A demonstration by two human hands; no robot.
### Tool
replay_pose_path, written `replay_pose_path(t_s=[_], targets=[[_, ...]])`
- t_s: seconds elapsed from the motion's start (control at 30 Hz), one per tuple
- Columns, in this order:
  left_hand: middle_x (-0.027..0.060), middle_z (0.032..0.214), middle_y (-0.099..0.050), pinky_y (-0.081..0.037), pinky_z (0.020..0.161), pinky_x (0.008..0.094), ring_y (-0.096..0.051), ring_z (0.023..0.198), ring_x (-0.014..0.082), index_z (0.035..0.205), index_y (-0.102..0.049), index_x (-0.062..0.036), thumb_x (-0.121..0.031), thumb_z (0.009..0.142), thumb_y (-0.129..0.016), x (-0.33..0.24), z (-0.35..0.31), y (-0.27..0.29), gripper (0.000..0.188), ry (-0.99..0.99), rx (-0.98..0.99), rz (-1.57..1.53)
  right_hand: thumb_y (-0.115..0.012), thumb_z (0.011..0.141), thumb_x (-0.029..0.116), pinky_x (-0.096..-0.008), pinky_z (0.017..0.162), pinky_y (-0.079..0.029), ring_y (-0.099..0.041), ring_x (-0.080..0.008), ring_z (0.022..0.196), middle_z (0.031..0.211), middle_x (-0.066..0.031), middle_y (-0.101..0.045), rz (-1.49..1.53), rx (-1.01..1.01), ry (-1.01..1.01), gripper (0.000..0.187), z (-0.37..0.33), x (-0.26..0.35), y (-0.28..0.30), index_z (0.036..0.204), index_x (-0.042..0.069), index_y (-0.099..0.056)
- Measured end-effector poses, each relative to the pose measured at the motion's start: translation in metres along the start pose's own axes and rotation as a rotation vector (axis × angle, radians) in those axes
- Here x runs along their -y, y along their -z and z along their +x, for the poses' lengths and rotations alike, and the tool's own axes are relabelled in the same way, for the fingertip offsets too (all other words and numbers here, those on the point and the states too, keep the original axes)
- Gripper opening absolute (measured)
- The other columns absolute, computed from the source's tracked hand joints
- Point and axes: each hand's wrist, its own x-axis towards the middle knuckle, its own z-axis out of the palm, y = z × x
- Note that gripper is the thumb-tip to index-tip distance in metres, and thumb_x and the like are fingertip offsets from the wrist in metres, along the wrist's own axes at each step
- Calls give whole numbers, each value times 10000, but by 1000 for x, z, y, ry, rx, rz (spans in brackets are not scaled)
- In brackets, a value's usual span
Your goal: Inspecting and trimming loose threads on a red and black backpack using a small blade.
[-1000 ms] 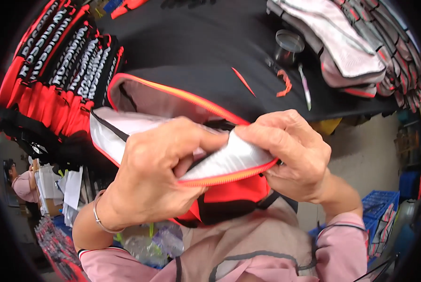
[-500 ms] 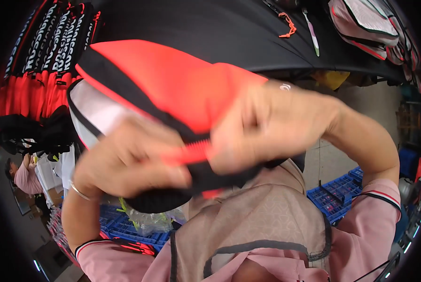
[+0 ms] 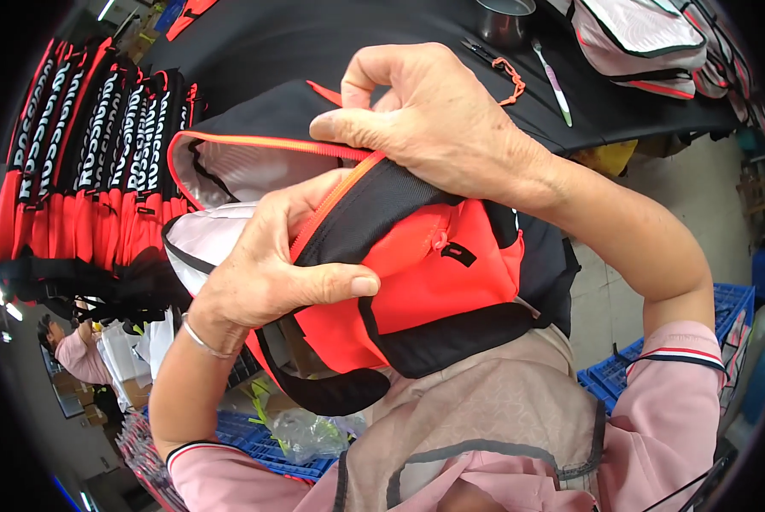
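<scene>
A red and black bag (image 3: 451,294) with an orange zipper is held up in front of me, over my lap. Its zipper is partly undone, and pale lining (image 3: 229,166) shows through the gap. My left hand (image 3: 267,264) grips the zippered edge, thumb laid across the outside and fingers tucked behind it. At the bag's upper edge, my right hand (image 3: 451,128) is closed with thumb and curled forefinger, by a black and red flap; its other fingers are partly hidden. A red pocket with a small black pull tab (image 3: 459,254) and a black strap (image 3: 331,392) face me.
Black-covered table (image 3: 254,51) ahead, bearing a metal cup (image 3: 506,21), a thin tool with an orange cord (image 3: 510,77) and a toothbrush (image 3: 553,85). Red-black bags (image 3: 84,188) are stacked left, grey ones (image 3: 643,43) far right. Blue crates (image 3: 609,375) stand below. Another person (image 3: 79,354) is at far left.
The bag has turned, so its gaping zipper and pale lining now show instead of the broad red panel. My right hand has moved up and away from my left hand.
</scene>
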Motion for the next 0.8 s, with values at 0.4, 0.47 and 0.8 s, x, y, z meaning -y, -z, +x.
replay_pose_path(t_s=[0.4,0.47,0.8], targets=[[-52,762,-599,-443,633,223,-508,681,44,900,-653,-4,-81,740,-831,35,7,4,251,-48,87,16,-739,809,208,-368,690,-488,-602,-236,687,721,-120,-608,-80,165,18,239,24,-16,-31,816,9,-607],[-17,850,-658,-486,698,220,-575,753,54,1009,-668,24,-108,703,-858,29,7,5,384,11,-66,-3,-732,820,243,-352,691,-485,-601,-210,702,740,-109,-618,-38,184,2,259,29,-17,-17,839,10,-621],[-5,907,-681,-486,756,210,-601,781,61,1029,-687,10,-121,665,-842,42,14,2,417,-21,-136,-164,-725,857,289,-313,700,-487,-593,-149,734,778,-67,-638,51,231,90,300,27,-23,-1,868,3,-638]])
